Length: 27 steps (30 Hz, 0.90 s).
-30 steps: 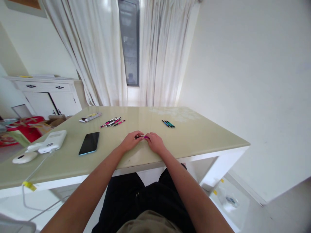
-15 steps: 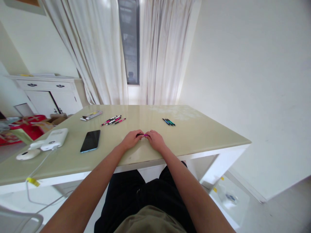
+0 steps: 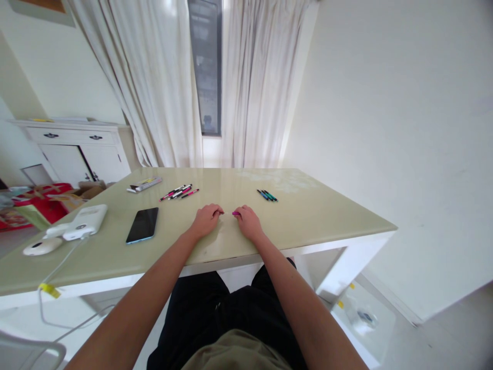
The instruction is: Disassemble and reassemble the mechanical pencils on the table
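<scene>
Glossy and pale green, the table (image 3: 316, 216) met the person's dark trousers (image 3: 198, 308) at its near edge, with both forearms reaching over it. Just past that edge the hands faced each other, low over the top and a little apart. Left hand (image 3: 206, 221) had its fingers drawn in around a dark piece (image 3: 222, 213), most of it hidden; right hand (image 3: 248, 223) pinched a purple piece (image 3: 235, 213) by thumb and fingers. Each piece pointed inward, and between them was a narrow gap where I couldn't make out anything for sure. To me it looked like the middle of working on a pen in two parts, whether parting it or fitting it I couldn't tell. Judging by that, the next move called for a light, steady grip and the two ends kept in line.

Off to the left lay a phone (image 3: 142, 225), with a white device (image 3: 85, 222) beyond it to the side. Farther back, a heap of pens (image 3: 180, 192) sat ahead and left of the hands, and a small row of blue and green pens (image 3: 267, 195) ahead and right. Past the table hung pale curtains (image 3: 154, 77).
</scene>
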Each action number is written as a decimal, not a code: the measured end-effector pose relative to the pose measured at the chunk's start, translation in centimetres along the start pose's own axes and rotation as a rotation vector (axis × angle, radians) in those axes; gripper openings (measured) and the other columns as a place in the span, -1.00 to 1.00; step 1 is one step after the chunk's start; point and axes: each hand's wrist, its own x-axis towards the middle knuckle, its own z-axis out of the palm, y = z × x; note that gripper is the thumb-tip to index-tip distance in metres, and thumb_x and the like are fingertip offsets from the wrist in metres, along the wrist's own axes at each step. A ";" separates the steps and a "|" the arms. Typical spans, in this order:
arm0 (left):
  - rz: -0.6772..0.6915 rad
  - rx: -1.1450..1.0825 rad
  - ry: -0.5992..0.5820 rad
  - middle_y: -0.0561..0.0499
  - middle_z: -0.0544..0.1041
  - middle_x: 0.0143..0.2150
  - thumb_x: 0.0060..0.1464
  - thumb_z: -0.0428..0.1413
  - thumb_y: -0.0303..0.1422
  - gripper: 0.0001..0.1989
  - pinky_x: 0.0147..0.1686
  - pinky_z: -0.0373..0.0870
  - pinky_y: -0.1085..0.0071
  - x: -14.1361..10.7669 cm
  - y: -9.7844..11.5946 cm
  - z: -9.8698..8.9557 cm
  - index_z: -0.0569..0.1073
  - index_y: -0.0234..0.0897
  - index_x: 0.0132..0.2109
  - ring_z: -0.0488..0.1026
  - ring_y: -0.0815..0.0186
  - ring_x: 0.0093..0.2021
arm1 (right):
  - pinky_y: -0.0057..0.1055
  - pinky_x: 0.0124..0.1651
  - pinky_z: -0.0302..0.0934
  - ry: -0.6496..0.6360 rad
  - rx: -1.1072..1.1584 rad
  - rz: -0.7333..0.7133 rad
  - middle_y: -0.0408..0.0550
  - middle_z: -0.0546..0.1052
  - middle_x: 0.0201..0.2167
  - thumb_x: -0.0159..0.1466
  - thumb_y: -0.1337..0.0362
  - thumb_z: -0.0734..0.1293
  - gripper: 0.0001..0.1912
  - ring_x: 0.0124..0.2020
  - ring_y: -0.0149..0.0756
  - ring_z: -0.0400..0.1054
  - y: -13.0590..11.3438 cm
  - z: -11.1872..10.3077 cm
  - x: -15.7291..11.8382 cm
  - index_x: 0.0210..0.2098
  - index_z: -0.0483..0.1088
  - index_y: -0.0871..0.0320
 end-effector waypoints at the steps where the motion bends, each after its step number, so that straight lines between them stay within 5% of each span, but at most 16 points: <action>1: -0.025 0.006 0.015 -0.10 0.63 -0.14 0.23 -0.05 -0.45 -0.71 0.02 0.34 0.13 0.0 -0.1 0.0 0.58 -0.22 -0.17 0.50 0.08 -0.06 | -0.40 0.05 0.16 0.007 -0.003 0.026 0.04 0.54 -0.10 0.50 0.29 0.21 -0.75 -0.01 -0.25 0.37 0.2 0.0 0.1 -0.05 0.53 0.15; 11: -0.049 -0.083 0.007 -0.05 0.64 -0.24 0.23 0.09 -0.21 -0.80 -0.22 0.39 0.32 -0.2 0.2 0.0 0.52 -0.21 -0.21 0.53 0.19 -0.27 | -0.17 -0.02 0.21 0.086 -0.071 0.394 0.31 0.51 -0.05 0.43 0.25 0.26 -0.71 -0.01 0.02 0.40 2.0 0.6 1.2 0.00 0.56 0.22; 16: -0.098 -0.099 0.024 -0.04 0.63 -0.32 0.20 0.13 -0.09 -0.71 -0.27 0.33 0.32 -0.2 -0.2 0.0 0.51 -0.21 -0.30 0.52 0.16 -0.29 | -0.17 0.11 0.14 0.079 -0.032 0.226 0.23 0.46 0.10 0.38 0.17 0.35 -0.55 0.12 -0.01 0.32 1.0 0.3 0.8 0.22 0.41 0.17; 21: -0.067 -0.127 -0.014 0.00 0.62 -0.37 0.20 0.12 -0.04 -0.66 -0.28 0.35 0.34 -0.2 0.1 0.0 0.50 -0.20 -0.35 0.51 0.21 -0.34 | -0.38 0.10 0.06 -0.041 0.018 -0.084 -0.08 0.56 -0.07 0.42 0.11 0.36 -0.79 0.04 -0.29 0.36 -0.2 -0.4 0.3 -0.04 0.59 -0.02; 27: -0.123 -0.121 0.092 -0.05 0.61 -0.25 0.29 -0.02 -0.22 -0.77 -0.19 0.40 0.29 -0.1 -0.5 0.0 0.46 -0.22 -0.09 0.53 0.18 -0.25 | -0.28 0.02 0.08 0.056 -0.046 0.095 0.08 0.55 -0.09 0.49 0.21 0.24 -0.71 0.00 -0.16 0.36 0.3 -0.6 0.3 -0.03 0.60 0.09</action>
